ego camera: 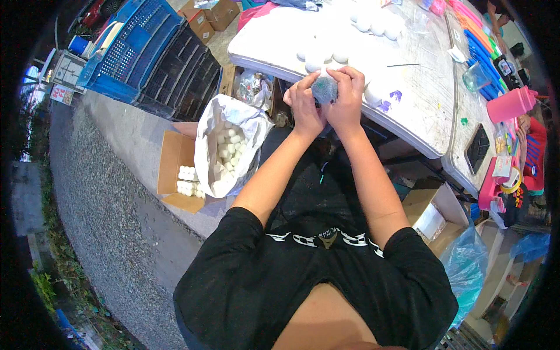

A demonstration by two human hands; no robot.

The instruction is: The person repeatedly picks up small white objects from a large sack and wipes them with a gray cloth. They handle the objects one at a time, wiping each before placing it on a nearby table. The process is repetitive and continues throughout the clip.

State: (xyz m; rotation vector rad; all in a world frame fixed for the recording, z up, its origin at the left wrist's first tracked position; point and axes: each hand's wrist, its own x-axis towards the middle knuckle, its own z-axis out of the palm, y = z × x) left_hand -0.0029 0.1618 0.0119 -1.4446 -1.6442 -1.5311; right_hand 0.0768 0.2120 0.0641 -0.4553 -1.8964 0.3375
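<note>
Both my hands are raised at the near edge of the white table (420, 109). Between them is a round grey piece (324, 90) with a greenish spot on top; its material is hard to tell. My left hand (305, 105) grips it from the left, fingertips at its upper side. From the right, my right hand (345, 98) holds it with bent fingers. White balls (313, 64) rest on the table just beyond my fingers. Another white ball (374, 94) sits right of my right hand, beside purple scraps (389, 101). Strong glare hides part of the tabletop.
Left of my legs stand a white sack (203, 144) of small white pieces and a cardboard box (168, 164). Stacked plastic crates (127, 48) rise beyond. A pink tumbler (507, 106), clear cup (476, 78) and phone (477, 148) lie rightward, near another person's red sleeve (536, 153).
</note>
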